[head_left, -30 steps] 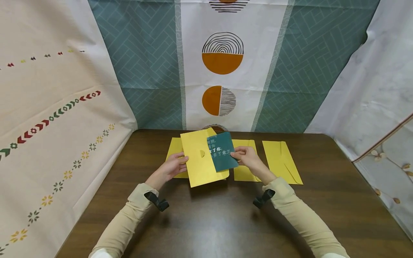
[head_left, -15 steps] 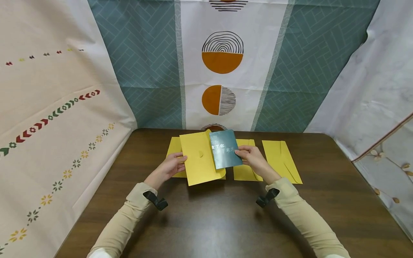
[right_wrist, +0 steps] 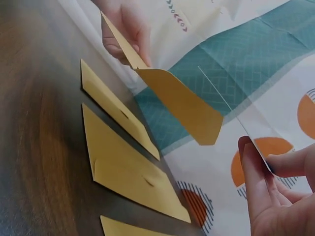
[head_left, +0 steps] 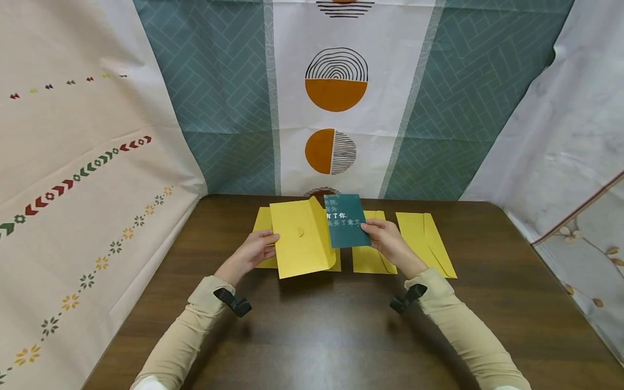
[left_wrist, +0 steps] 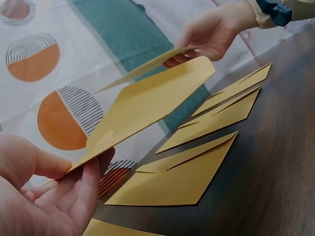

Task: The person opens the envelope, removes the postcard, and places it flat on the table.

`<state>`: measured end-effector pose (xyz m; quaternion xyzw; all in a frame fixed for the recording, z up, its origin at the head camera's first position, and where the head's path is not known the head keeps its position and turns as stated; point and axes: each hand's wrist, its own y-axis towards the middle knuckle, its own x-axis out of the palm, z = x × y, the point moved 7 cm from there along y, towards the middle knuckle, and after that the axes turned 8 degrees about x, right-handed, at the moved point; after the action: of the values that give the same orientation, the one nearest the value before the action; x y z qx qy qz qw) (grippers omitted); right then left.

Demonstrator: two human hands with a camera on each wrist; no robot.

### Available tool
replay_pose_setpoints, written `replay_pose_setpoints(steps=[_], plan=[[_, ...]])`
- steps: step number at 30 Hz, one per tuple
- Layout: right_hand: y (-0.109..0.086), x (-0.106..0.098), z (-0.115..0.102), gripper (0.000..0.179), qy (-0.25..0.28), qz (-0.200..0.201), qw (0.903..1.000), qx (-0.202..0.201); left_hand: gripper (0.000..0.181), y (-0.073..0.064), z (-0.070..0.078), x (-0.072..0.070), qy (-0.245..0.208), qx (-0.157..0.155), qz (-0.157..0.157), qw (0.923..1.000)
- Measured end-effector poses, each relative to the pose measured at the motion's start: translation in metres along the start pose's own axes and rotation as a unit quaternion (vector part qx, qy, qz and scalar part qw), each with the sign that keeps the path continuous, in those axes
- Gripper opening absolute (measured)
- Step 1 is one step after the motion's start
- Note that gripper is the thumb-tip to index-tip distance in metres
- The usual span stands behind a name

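Your left hand (head_left: pixel 249 252) is pinching an envelope (head_left: pixel 298 252) not yet closed, your right hand (head_left: pixel 390 242) a card (head_left: pixel 347 235) seemingly fully outside it.

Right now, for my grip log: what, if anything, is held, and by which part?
In the head view, the left hand pinches a yellow envelope by its left edge; the right hand pinches a green card by its right edge.

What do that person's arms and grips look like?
The arms wear long, wrinkly beige sleeves, with something white near the picture's bottom edge. Each wrist has a black strapped-on camera. The left grip and right grip wear no gloves.
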<state>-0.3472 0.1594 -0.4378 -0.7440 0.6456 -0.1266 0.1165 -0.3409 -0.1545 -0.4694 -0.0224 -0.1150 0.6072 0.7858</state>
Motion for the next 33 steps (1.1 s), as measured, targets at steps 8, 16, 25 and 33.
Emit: replay_pose_setpoints(steps=[8,16,25,33], plan=[[-0.001,-0.010,0.006,0.044,-0.004,-0.009,0.9999,0.006,0.051,0.001,-0.001,-0.007,-0.009,-0.003,0.007,0.9999],[-0.002,-0.022,0.011,0.042,-0.002,-0.007,0.9999,0.015,0.054,0.002,-0.001,-0.016,-0.020,-0.006,0.023,0.9995],[-0.003,-0.036,0.014,0.042,0.007,-0.006,0.9998,0.016,0.057,0.000,0.001,-0.029,-0.036,-0.001,0.034,0.9988],[-0.005,-0.046,0.014,0.026,0.035,0.000,0.9993,0.015,0.056,-0.001,0.002,-0.040,-0.041,-0.001,0.047,0.9980]])
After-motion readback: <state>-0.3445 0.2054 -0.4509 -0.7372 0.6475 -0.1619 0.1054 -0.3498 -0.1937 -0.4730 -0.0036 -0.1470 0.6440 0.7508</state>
